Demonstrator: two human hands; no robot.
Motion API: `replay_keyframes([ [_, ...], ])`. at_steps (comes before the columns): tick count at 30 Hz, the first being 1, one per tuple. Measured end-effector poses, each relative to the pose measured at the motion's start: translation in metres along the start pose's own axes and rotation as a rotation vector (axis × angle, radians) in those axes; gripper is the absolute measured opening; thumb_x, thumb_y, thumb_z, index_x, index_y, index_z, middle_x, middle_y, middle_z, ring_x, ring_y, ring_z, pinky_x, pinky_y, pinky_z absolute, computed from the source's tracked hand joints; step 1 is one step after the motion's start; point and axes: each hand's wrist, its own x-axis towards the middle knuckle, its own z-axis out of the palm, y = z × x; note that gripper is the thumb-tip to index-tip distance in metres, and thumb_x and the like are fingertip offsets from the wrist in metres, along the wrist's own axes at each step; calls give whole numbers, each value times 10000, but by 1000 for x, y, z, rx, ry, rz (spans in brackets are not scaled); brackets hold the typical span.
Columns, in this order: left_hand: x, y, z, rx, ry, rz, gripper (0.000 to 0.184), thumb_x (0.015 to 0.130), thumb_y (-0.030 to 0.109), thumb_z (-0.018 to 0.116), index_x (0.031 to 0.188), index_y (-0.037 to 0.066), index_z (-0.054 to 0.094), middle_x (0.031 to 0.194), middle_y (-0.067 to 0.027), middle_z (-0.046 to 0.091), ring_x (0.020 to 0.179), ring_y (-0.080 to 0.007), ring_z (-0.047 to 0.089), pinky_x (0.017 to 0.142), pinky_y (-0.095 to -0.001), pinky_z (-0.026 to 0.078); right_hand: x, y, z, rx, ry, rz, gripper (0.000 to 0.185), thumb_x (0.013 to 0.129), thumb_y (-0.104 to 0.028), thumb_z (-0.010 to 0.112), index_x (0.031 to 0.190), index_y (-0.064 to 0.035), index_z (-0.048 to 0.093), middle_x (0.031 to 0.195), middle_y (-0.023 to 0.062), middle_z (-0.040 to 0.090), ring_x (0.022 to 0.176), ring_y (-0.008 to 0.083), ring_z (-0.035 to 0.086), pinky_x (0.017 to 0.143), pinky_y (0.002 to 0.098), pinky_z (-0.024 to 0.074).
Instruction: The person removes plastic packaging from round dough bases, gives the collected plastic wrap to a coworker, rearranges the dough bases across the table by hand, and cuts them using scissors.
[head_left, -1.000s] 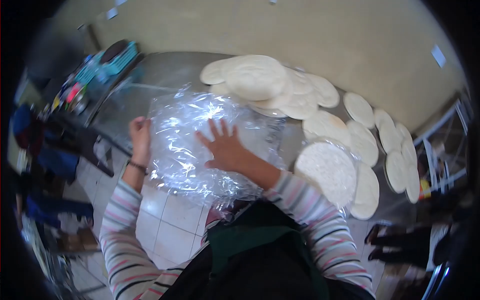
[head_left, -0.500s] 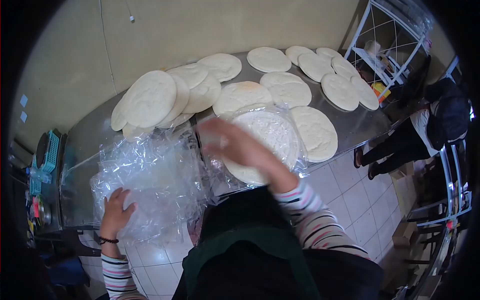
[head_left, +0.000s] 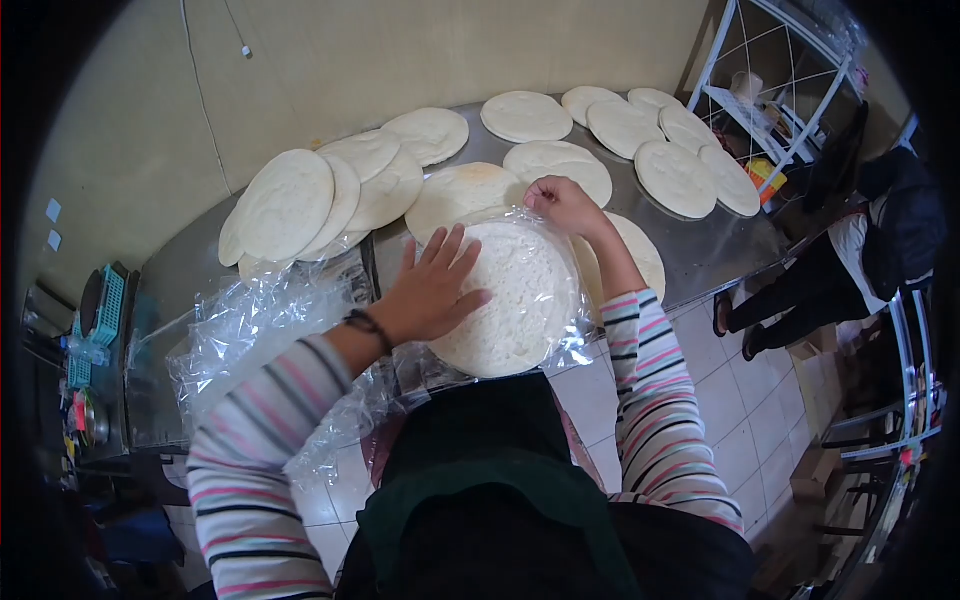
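Note:
A round pale flatbread (head_left: 515,310) lies inside a clear plastic bag (head_left: 578,335) at the table's front edge. My left hand (head_left: 428,295) rests with spread fingers over the left side of this bagged bread. At the bag's far edge, my right hand (head_left: 568,205) has its fingers closed in a pinch on the plastic. Just beyond it lie more flatbreads (head_left: 465,195), and another shows partly behind my right wrist (head_left: 640,255). A heap of loose clear bags (head_left: 265,325) is spread to the left, partly covered by my left arm.
Overlapping flatbreads (head_left: 285,205) lie at the back left of the metal table (head_left: 185,270), and several more (head_left: 675,180) at the back right. Teal baskets (head_left: 107,305) stand far left. A person (head_left: 850,260) is at the right near a white shelf rack (head_left: 790,95).
My left hand has gone from the bag heap to the bagged flatbread on the right. My right hand, blurred before over the bread's left side, is now at the bag's far edge, pinching it.

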Motion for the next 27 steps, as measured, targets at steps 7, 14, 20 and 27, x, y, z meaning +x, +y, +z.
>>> replay_keyframes([
  [7, 29, -11, 40, -64, 6, -82, 683, 873, 517, 364, 1383, 83, 230, 1446, -182, 149, 1332, -377, 126, 1032, -584, 88, -56, 18, -7, 217, 91, -63, 143, 810, -130, 615, 858, 3, 599, 734, -16, 547, 671, 56, 471, 612, 204, 401],
  [14, 35, -15, 41, -86, -9, -1, 703, 856, 552, 375, 1386, 109, 242, 1439, -172, 186, 1327, -375, 149, 1023, -596, 107, -78, 9, 7, 285, 379, -270, 113, 807, -122, 584, 836, -15, 606, 853, 40, 571, 842, 174, 522, 775, 279, 411],
  [20, 34, -14, 41, -117, 2, -24, 692, 859, 522, 389, 1389, 105, 233, 1446, -171, 165, 1331, -372, 138, 1032, -583, 93, -99, 33, 15, 1744, 420, -108, 223, 904, -260, 421, 831, -68, 507, 965, 76, 547, 894, 190, 516, 765, 330, 416],
  [27, 33, -12, 45, -34, 20, -24, 682, 861, 491, 400, 1389, 95, 229, 1450, -172, 149, 1334, -372, 126, 1030, -587, 81, -165, -57, 16, 80, 557, 4, 210, 835, -206, 565, 977, -51, 564, 685, 9, 561, 577, 143, 505, 560, 272, 416],
])
